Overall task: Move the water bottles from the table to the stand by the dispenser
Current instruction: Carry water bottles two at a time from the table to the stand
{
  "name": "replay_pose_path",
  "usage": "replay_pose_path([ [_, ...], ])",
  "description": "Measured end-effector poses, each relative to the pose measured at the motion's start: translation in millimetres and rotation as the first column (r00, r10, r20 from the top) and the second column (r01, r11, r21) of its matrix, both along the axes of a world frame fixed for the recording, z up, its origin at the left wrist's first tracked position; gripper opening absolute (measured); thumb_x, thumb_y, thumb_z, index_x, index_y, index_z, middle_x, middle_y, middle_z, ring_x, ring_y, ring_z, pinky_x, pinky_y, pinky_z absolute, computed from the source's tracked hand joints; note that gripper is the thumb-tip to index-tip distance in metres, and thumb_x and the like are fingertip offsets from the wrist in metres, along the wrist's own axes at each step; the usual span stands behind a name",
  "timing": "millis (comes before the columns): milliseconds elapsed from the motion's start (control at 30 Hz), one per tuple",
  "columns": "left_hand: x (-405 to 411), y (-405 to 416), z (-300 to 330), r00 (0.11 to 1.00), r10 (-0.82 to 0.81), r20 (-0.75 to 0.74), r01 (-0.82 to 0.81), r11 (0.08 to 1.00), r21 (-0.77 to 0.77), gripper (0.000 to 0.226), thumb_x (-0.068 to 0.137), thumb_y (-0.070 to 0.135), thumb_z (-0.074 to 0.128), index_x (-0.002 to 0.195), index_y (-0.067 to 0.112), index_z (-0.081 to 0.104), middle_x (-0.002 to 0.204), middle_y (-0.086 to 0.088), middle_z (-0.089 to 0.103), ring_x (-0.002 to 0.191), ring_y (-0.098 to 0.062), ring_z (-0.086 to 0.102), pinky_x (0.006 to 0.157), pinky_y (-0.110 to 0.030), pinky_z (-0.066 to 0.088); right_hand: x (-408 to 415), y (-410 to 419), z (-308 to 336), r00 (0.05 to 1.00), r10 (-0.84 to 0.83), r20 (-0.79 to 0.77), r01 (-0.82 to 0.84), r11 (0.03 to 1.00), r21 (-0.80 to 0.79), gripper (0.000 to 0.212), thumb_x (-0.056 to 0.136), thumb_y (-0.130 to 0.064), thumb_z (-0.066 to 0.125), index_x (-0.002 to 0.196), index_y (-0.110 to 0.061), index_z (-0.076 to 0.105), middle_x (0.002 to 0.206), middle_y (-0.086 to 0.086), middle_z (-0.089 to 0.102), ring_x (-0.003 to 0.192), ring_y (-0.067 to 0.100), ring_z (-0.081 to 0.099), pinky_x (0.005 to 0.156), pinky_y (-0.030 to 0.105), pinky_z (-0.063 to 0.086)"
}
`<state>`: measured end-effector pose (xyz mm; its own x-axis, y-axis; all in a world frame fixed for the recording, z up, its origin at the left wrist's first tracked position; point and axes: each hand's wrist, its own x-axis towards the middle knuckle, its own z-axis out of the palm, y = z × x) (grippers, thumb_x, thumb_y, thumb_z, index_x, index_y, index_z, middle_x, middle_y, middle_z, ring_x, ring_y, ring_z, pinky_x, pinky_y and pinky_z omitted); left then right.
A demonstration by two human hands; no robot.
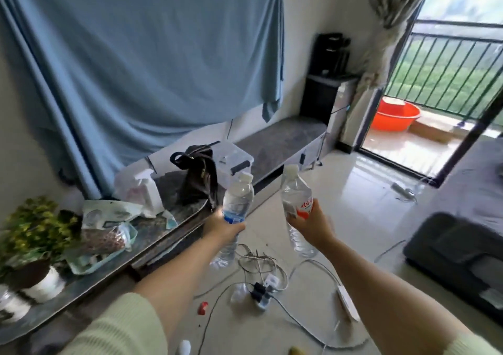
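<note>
My left hand grips a clear water bottle with a blue label around its middle, held up above the floor. My right hand grips a second clear bottle with a red and white label, also in the air and tilted a little left. Both bottles have white caps. Far ahead by the balcony door stands the black water dispenser on its dark stand. A long low marble-topped stand runs from there toward me along the wall.
On the low stand near me are a black bag, a clear plastic box, a spray bottle, snack bags and a potted plant. Cables and a power strip lie on the floor. A dark chair is at right.
</note>
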<state>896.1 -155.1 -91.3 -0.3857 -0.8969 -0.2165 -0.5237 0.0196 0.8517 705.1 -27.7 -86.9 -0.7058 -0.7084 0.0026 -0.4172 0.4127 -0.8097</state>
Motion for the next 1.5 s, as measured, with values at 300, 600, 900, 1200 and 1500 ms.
replay_pose_path([
  [300,-193.5,-18.5,5.3,0.968,-0.247,-0.036,0.246,0.968,-0.039,0.046,0.071,0.023,0.079,0.11,0.015,0.058,0.1,-0.004,0.068,0.088,-0.02,0.065,0.073,-0.026,0.05,-158.9,17.9,8.2,0.982,-0.187,-0.012,0.187,0.982,0.007,0.045,0.071,-0.047,0.075,0.097,-0.024,0.046,0.086,-0.003,0.062,0.075,0.017,0.058,0.064,0.028,0.042],
  [600,-352.5,-21.8,0.6,0.934,-0.358,-0.01,0.357,0.933,-0.046,0.046,0.07,0.03,0.078,0.11,0.018,0.059,0.101,-0.003,0.068,0.091,-0.021,0.064,0.085,-0.032,0.051,-306.6,13.3,3.5,0.958,-0.287,0.018,0.286,0.958,0.026,0.048,0.072,-0.045,0.074,0.103,-0.023,0.045,0.091,-0.002,0.061,0.077,0.016,0.057,0.068,0.029,0.043],
  [900,-464.5,-85.4,-12.8,0.896,-0.44,0.055,0.442,0.896,-0.031,0.051,0.071,0.032,0.078,0.114,0.021,0.053,0.102,-0.002,0.065,0.092,-0.022,0.062,0.085,-0.033,0.051,-402.7,-37.9,-16.3,0.945,-0.325,0.042,0.323,0.945,0.051,0.05,0.072,-0.046,0.074,0.105,-0.022,0.046,0.093,0.0,0.062,0.081,0.019,0.06,0.07,0.03,0.046],
  [1200,-558.0,-159.5,-1.5,0.895,-0.446,0.016,0.446,0.895,-0.025,0.044,0.071,0.026,0.077,0.109,0.019,0.057,0.099,-0.003,0.067,0.089,-0.023,0.063,0.081,-0.03,0.048,-486.3,-98.3,-2.0,0.92,-0.386,0.063,0.385,0.922,0.028,0.051,0.072,-0.047,0.073,0.107,-0.021,0.047,0.094,-0.001,0.063,0.081,0.017,0.059,0.07,0.029,0.045],
  [1500,-654.1,-216.2,-17.8,0.913,-0.408,0.002,0.408,0.913,0.026,0.048,0.069,0.027,0.08,0.106,0.025,0.05,0.098,-0.001,0.063,0.091,-0.024,0.062,0.085,-0.034,0.05,-584.7,-163.2,-8.1,0.942,-0.329,0.068,0.327,0.944,0.037,0.055,0.073,-0.045,0.076,0.111,-0.02,0.046,0.096,-0.002,0.06,0.085,0.018,0.058,0.071,0.03,0.044],
])
